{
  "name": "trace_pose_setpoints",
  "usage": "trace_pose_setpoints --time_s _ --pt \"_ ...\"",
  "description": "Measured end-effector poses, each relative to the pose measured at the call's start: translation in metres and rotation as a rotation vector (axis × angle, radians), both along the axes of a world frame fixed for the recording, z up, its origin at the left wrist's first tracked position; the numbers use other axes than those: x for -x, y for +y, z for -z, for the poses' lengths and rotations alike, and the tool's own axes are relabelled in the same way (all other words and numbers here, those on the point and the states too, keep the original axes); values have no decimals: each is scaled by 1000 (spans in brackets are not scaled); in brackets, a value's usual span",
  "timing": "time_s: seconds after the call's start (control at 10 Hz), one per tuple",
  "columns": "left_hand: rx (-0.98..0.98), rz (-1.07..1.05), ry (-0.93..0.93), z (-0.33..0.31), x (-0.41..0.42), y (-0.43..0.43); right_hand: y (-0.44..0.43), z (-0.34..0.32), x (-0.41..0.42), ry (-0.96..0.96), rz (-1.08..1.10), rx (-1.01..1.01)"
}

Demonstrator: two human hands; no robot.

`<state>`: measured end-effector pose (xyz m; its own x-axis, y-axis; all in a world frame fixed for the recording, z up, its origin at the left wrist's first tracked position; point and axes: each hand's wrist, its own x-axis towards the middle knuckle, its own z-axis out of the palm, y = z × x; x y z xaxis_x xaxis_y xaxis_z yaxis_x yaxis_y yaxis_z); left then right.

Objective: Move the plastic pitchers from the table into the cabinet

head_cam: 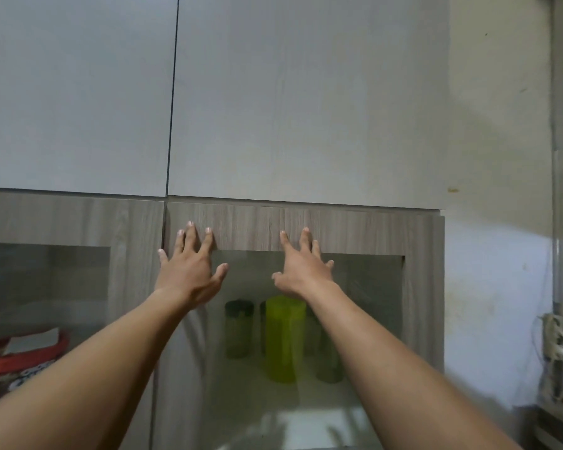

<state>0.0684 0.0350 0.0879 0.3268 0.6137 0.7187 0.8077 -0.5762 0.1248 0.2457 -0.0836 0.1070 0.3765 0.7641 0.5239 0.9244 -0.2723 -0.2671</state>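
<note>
A: Head view, item one: what are the hands doing?

B: I log the left hand [189, 271] flat, fingers spread, grip released, fingertips on the wood-grain top rail of the glass cabinet door [309, 228]. Right hand [301, 271] likewise splayed and holding nothing, fingertips on the same rail, just beside the left. Both forearms reach up from the bottom corners.

A: Item two: the pitchers?

B: I count one bright lime-green plastic pitcher [285, 339] upright on the shelf behind the glass, between the two forearms. A darker green pitcher [239, 329] with a dark lid stands just to its left. Another dull green vessel [329, 362] sits to its right, partly hidden by the right forearm; I cannot tell its exact shape. A further dark shape peeks between the first two, too obscured to name.

A: Item three: surroundings?

B: Two plain grey upper doors [78, 92] above, closed, a dark seam between them. Left glass compartment holds a red-rimmed container [23, 355] with a printed label, blurred. To the right, a stained white wall [501, 287], a vertical pipe [558, 190], and a cluttered power outlet [556, 339] with wires.

A: Obstructions?

B: The glass pane stands between hands and pitchers.
</note>
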Motion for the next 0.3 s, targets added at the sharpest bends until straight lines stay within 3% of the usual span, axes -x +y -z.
trace_pose_setpoints --time_s 0.3 --pt "51 -4 84 -12 5 -12 -11 -8 4 68 -1 21"
